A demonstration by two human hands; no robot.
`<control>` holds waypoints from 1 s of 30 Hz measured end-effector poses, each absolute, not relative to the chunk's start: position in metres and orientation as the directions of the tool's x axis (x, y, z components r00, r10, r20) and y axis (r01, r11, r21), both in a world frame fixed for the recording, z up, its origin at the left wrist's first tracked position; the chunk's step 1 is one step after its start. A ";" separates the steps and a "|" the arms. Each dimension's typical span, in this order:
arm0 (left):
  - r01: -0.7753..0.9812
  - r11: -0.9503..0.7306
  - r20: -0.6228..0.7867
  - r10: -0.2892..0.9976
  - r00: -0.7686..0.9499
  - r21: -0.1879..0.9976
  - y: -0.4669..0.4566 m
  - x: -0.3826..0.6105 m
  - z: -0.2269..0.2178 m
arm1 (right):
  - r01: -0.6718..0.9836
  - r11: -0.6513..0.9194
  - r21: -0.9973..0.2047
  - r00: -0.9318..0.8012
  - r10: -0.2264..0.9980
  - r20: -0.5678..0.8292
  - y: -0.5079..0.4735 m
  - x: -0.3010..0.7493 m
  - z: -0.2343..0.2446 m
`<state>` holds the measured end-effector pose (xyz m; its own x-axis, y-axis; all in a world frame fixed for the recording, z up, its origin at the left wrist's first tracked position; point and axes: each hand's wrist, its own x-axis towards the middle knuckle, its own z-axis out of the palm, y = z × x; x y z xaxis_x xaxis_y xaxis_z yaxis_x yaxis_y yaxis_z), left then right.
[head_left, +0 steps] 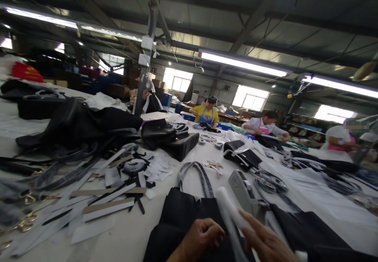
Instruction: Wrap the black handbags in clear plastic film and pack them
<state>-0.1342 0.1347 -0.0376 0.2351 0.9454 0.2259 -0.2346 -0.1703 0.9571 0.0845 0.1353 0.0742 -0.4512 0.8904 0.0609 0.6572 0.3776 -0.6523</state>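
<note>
My left hand [203, 236] is curled closed on the black handbag [183, 218] at the bottom middle of the view. My right hand [264, 240] lies beside it with its fingers pinched on a white strip of wrapping [228, 209] that runs up from the bag. The bag's wrapped grey handle [196, 177] arches away from me over the white table [130, 230]. A grey tape dispenser [240, 189] stands just beyond my right hand.
Black bags [174, 138], straps, paper strips [108, 207] and gold clasps [25, 211] litter the table's left and middle. Tape rolls and more bags lie to the right. Three people work at the far end, one in yellow [208, 112].
</note>
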 end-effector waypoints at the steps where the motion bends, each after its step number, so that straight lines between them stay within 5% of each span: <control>1: -0.319 -0.145 0.223 0.949 0.224 0.937 0.141 -0.135 -0.042 | 0.659 0.432 -0.616 -0.530 0.847 0.028 0.141 0.063 0.071; 4: -0.537 -0.070 0.136 0.987 0.084 0.840 0.152 -0.139 -0.049 | 0.642 0.551 -0.533 -0.633 0.773 0.036 0.147 0.009 0.059; 9: -0.737 -0.040 -0.032 0.996 -0.083 0.675 0.139 -0.148 -0.028 | 0.767 0.542 -0.343 -0.562 0.826 0.047 0.145 0.019 0.055; 16: -0.797 0.011 -0.183 0.975 -0.126 0.604 0.145 -0.153 -0.018 | 0.925 0.213 -0.314 -0.240 0.969 -0.049 0.152 0.177 0.064; 19: -0.831 0.014 -0.263 0.951 -0.161 0.556 0.146 -0.156 -0.017 | 0.953 -0.003 -0.303 0.037 0.994 0.107 0.145 0.240 0.076; 22: -0.842 0.044 -0.334 0.928 -0.165 0.537 0.149 -0.158 -0.014 | 0.936 -0.131 -0.328 0.286 0.824 0.489 0.131 0.282 0.085; 25: -0.845 0.093 -0.388 0.911 -0.141 0.526 0.151 -0.161 -0.011 | 0.951 -0.125 -0.282 0.303 0.547 0.780 0.113 0.293 0.078; 30: -0.857 0.074 -0.400 0.902 -0.160 0.511 0.150 -0.164 -0.008 | 0.916 -0.009 -0.400 0.378 0.349 0.857 0.085 0.250 0.038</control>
<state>-0.1637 0.1497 -0.0077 -0.1604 0.9024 -0.4000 -0.8565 0.0742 0.5108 0.2501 0.0851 0.0383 0.3780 0.3492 0.8574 0.9164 -0.0093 -0.4002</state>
